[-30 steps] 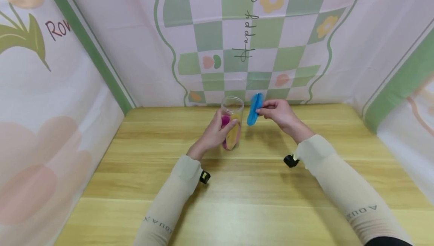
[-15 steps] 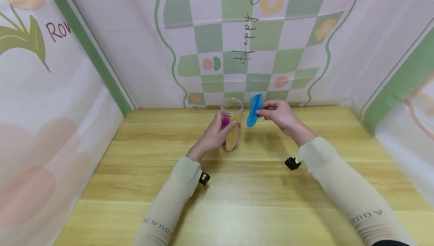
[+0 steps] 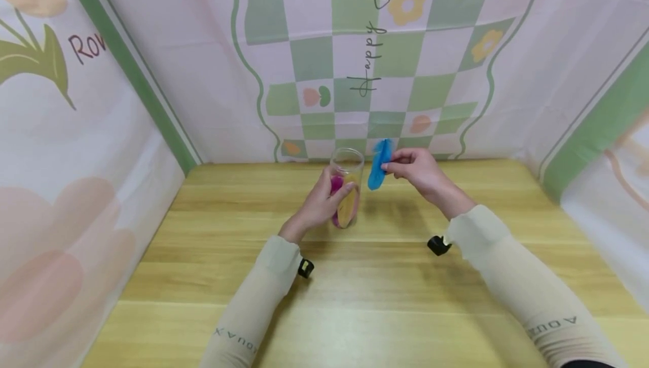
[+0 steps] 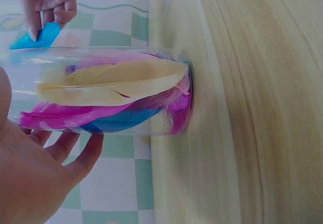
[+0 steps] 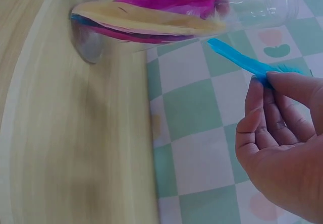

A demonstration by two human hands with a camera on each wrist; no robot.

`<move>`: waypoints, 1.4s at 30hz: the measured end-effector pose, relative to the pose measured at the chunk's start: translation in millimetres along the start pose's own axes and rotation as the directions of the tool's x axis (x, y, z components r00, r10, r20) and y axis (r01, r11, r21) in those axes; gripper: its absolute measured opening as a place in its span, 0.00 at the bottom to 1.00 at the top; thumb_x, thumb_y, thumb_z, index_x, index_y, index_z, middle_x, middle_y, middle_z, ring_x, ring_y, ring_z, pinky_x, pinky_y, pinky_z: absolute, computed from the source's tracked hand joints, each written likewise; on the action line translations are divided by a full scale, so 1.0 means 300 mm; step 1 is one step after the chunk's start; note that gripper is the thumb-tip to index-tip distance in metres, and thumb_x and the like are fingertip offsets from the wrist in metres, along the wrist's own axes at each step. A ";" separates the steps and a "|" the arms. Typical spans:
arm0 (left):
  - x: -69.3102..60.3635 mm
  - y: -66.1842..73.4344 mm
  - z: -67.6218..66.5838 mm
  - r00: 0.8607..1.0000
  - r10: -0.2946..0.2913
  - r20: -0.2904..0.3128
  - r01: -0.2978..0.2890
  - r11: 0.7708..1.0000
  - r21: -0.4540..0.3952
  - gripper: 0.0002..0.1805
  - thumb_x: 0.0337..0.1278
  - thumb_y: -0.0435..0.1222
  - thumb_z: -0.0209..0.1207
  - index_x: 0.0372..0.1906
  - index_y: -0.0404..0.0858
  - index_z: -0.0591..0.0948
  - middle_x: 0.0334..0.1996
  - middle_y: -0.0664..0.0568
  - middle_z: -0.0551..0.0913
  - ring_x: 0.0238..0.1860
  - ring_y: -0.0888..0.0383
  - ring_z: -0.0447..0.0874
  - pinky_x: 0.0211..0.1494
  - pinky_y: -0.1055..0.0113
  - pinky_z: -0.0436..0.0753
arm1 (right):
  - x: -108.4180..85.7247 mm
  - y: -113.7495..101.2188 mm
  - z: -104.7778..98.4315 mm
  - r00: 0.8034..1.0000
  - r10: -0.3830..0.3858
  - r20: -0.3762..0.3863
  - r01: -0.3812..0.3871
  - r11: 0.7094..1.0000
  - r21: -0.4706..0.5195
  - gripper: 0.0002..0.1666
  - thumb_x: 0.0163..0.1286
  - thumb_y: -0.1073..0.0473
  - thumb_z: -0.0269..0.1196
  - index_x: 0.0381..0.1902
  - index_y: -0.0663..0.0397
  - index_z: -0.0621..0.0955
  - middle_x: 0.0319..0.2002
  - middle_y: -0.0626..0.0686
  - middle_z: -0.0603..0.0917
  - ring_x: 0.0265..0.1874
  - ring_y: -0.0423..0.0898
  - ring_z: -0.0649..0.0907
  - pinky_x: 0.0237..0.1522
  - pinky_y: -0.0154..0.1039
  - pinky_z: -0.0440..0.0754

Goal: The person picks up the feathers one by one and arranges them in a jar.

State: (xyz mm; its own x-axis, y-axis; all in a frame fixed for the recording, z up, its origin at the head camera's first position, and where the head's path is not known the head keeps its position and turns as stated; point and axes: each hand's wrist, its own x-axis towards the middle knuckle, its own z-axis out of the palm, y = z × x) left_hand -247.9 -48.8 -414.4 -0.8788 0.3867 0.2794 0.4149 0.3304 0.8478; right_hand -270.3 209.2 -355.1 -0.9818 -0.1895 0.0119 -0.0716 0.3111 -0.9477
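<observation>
A tall clear glass (image 3: 347,159) stands upright at the back of the table, gripped round its side by my left hand (image 3: 320,199). Inside it several feathers show through the wall: a yellow feather (image 4: 116,80), a magenta feather (image 4: 70,114) and a dark blue feather (image 4: 121,120). Just right of the glass, my right hand (image 3: 418,171) pinches a bright blue feather (image 5: 242,61) between thumb and fingertips. That feather is tilted, beside the upper part of the glass and apart from it in the head view.
The wooden table (image 3: 355,300) reaches back to a wall cloth (image 3: 350,58) with green checks and flowers. Another printed cloth (image 3: 66,159) hangs along the left side. A small black wrist camera (image 3: 438,245) sits at the right cuff, and one at the left cuff.
Both hands stay almost in place, the left on the glass and the right with the blue feather. The whole head view has shifted slightly downward.
</observation>
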 end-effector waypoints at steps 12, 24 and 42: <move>-0.006 -0.022 0.011 1.000 -0.012 0.013 0.011 1.000 0.028 0.24 0.78 0.49 0.53 0.65 0.40 0.63 0.54 0.43 0.75 0.58 0.49 0.77 0.68 0.52 0.73 | -0.006 -0.015 0.006 1.000 -0.008 0.003 0.007 0.999 0.033 0.17 0.71 0.60 0.69 0.48 0.69 0.79 0.32 0.40 0.88 0.37 0.39 0.86 0.40 0.33 0.83; 0.001 -0.008 0.003 1.000 0.014 0.021 -0.014 1.000 0.015 0.22 0.78 0.47 0.53 0.64 0.41 0.62 0.52 0.43 0.76 0.55 0.50 0.79 0.67 0.52 0.74 | -0.001 -0.072 -0.005 0.999 -0.050 0.002 0.050 0.999 0.020 0.20 0.71 0.57 0.69 0.51 0.68 0.81 0.35 0.40 0.88 0.37 0.37 0.84 0.41 0.32 0.82; 0.006 -0.005 -0.010 1.000 0.008 0.020 -0.009 0.999 0.043 0.23 0.79 0.46 0.52 0.65 0.39 0.62 0.54 0.41 0.74 0.55 0.49 0.77 0.65 0.53 0.75 | 0.007 -0.153 -0.013 0.992 -0.122 -0.005 0.122 0.980 0.158 0.08 0.71 0.60 0.69 0.43 0.60 0.86 0.33 0.43 0.88 0.32 0.40 0.82 0.38 0.32 0.82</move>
State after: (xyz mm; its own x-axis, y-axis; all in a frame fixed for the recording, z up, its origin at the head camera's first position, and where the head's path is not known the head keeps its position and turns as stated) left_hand -250.9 -51.3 -413.6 -0.8705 0.4068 0.2771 0.4326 0.3636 0.8250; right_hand -269.8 198.1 -310.3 -0.9665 -0.2216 0.1293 -0.1617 0.1349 -0.9776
